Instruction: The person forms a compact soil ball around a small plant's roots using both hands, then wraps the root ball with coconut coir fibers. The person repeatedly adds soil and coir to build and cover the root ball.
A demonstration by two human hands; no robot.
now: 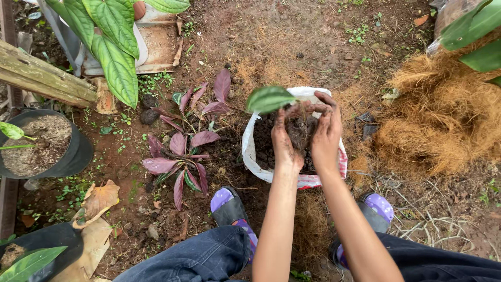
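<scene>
My left hand [285, 140] and my right hand [326, 133] are cupped together around a clump of dark soil and roots [301, 129], held over a white plastic bag [250, 156] that is partly filled with dark soil. A green leaf [270, 98] rises from the clump and leans to the left above the bag's rim. Both hands are smeared with soil. The bag stands on bare earth between my feet, which wear purple sandals [228, 204].
Purple-leaved plants [182, 151] grow on the ground left of the bag. A heap of brown coconut fibre [443, 115] lies at the right. A black pot of soil [44, 143] stands at the far left, below a wooden beam [42, 75] and large green leaves [112, 44].
</scene>
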